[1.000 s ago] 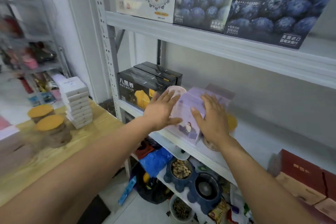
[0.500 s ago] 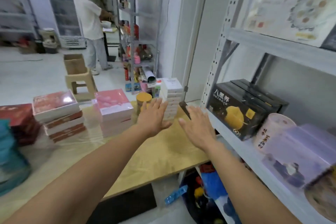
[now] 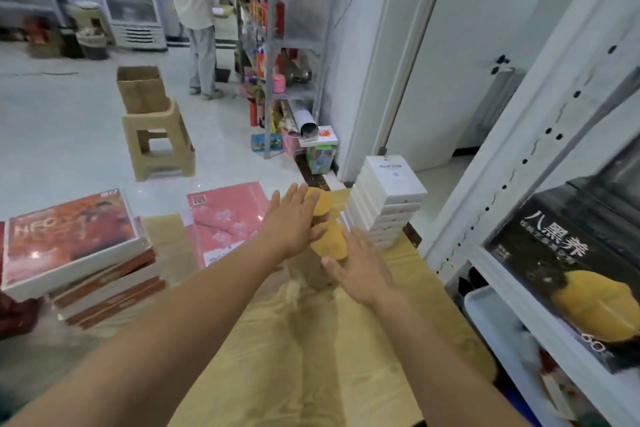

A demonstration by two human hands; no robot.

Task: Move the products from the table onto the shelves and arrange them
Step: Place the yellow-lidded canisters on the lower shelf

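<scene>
Two jars with yellow lids stand on the wooden table (image 3: 311,340); the near jar (image 3: 329,241) sits between my hands and the far jar (image 3: 320,203) is partly hidden behind my left hand. My left hand (image 3: 289,222) is stretched out with straight fingers just left of the jars. My right hand (image 3: 360,265) is spread flat to the right of the near jar, holding nothing. A stack of white boxes (image 3: 388,204) stands at the table's far right corner. A pink box (image 3: 225,222) and red boxes (image 3: 72,236) lie stacked on the left.
The white metal shelf (image 3: 540,135) rises on the right, with black boxes (image 3: 571,260) on its level. A beige stool (image 3: 157,139) carrying a cardboard box (image 3: 140,88) stands on the floor beyond the table. Another person (image 3: 195,10) stands at a far rack.
My hands left the purple pack on the shelf and swung left to the table. They now reach either side of the yellow-lidded jars; the view has turned from the shelf to the table.
</scene>
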